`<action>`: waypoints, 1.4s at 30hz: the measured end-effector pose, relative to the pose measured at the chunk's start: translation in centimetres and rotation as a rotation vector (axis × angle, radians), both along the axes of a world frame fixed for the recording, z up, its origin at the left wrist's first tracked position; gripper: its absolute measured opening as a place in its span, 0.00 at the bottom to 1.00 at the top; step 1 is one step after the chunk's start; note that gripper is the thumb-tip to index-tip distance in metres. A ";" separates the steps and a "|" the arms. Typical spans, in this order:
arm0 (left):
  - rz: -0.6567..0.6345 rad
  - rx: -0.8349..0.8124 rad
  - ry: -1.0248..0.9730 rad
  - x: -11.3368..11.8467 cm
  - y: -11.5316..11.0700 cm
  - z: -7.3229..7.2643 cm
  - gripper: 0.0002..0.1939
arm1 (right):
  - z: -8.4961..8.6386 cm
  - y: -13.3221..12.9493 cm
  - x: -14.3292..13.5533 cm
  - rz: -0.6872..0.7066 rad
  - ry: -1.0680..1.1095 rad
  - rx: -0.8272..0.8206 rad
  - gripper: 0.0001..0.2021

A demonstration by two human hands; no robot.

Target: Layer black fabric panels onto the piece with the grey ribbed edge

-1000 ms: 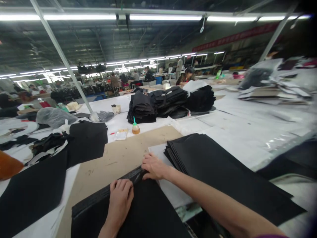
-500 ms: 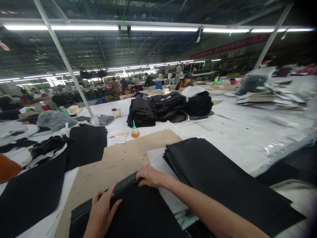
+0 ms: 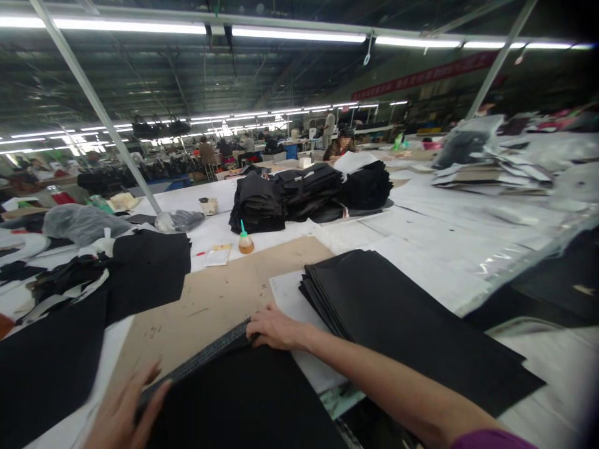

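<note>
Right hand [image 3: 274, 327] lies palm down with fingers curled over the far right corner of a stack of black fabric sheets with a grey stitched edge [image 3: 243, 399], gripping that corner. Left hand [image 3: 122, 415] at the near left corner of the same stack, blurred; fingers spread and roughly flat against the stack's left edge, can't tell if it grips anything. The stack sits at the near edge of a brown cardboard work board [image 3: 210, 299], right in front of the person.

Just right of the right hand: a fanned pile of large black sheets [image 3: 402, 318], lying partly on a white paper sheet [image 3: 285, 293]. Left of the board: loose black fabric pieces [image 3: 145, 268] and scraps. Beyond the board: a small orange glue bottle with green nozzle [image 3: 245, 240], upright, next to a small flat packet [image 3: 218, 254]. Farther back: heaps of folded black garments [image 3: 309, 193] on the white table [image 3: 444, 243]. Right rear: stacked grey boards and plastic bags [image 3: 486, 168], blurred. Other workers sit at far tables in the background
</note>
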State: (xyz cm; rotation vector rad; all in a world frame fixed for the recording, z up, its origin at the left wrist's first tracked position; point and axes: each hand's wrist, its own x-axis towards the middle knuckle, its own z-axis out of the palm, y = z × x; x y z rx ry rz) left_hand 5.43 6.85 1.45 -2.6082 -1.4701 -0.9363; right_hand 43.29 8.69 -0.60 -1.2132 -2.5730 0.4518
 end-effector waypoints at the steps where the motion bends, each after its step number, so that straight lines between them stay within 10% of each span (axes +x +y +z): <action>1: -0.037 -0.011 0.024 2.7 0.0 -0.2 0.22 | 0.1 -0.1 0.0 0.005 0.001 0.010 0.06; 7: -0.240 -0.159 0.176 13.6 1.0 -2.3 0.17 | 0.0 -0.3 0.3 -0.032 0.044 0.046 0.07; 16: -0.150 -0.299 0.047 13.3 2.0 -3.2 0.12 | 0.0 1.0 2.4 -0.027 0.172 0.002 0.14; 28: -0.231 -0.025 0.189 13.5 2.5 -4.4 0.14 | -2.7 2.1 2.9 0.002 0.221 0.109 0.13; 42: -0.243 0.088 0.425 14.1 1.5 -2.9 0.17 | -0.5 0.6 2.9 0.108 -0.145 0.344 0.09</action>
